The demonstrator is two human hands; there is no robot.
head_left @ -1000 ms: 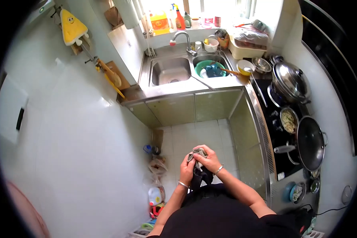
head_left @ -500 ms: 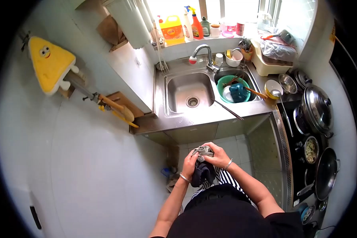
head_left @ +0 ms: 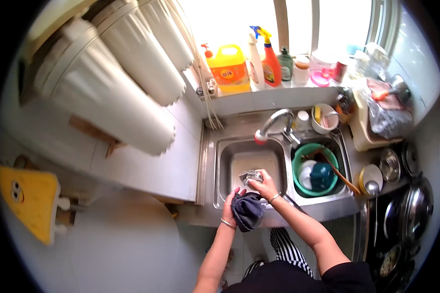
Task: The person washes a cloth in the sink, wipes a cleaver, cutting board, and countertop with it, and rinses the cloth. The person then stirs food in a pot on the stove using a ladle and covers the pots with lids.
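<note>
My right hand is closed around a crumpled grey cloth, held over the left basin of the steel sink. A dark cloth hangs from my left hand, which is at the sink's front edge with its fingers partly hidden by the fabric. Whether the grey and dark cloths are one piece I cannot tell. The faucet, with a red and white tip, arches over the basin behind my hands.
A green tub with dishes sits in the right basin, a wooden handle leaning out. Bottles such as a yellow jug line the window sill. A lidded pot stands on the stove at right. White rolled covers jut out at upper left.
Both hands have moved forward from in front of my body to the sink. The right hand now holds the grey cloth farther forward, apart from the left. The view has shifted closer to the sink.
</note>
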